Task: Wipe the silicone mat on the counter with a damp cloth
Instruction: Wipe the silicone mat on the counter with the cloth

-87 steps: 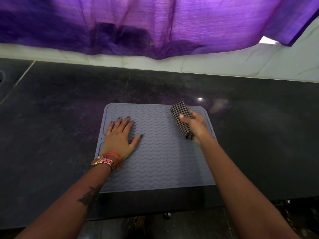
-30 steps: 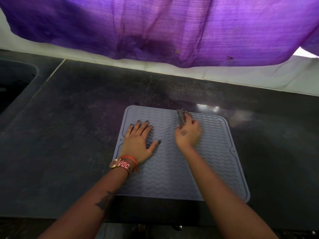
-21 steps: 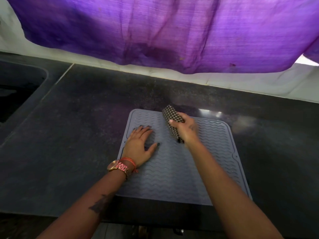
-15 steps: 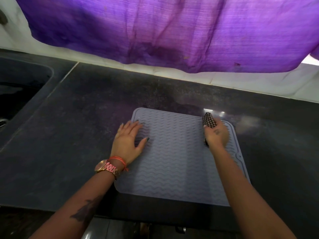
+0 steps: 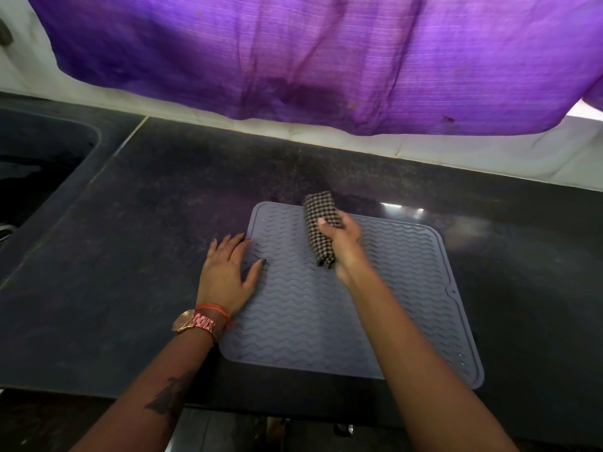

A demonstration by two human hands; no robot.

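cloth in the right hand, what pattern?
Small dark-and-light check on the cloth, gripped by the right hand; head view.

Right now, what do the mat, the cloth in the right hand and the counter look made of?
Mat: matte grey-blue silicone or soft rubber by its look, with moulded wavy ridges and a raised rim.
Cloth: woven textile, dark-and-light check, folded into a thick wad in the right hand.
Counter: dark speckled polished stone, probably granite; it reflects light.
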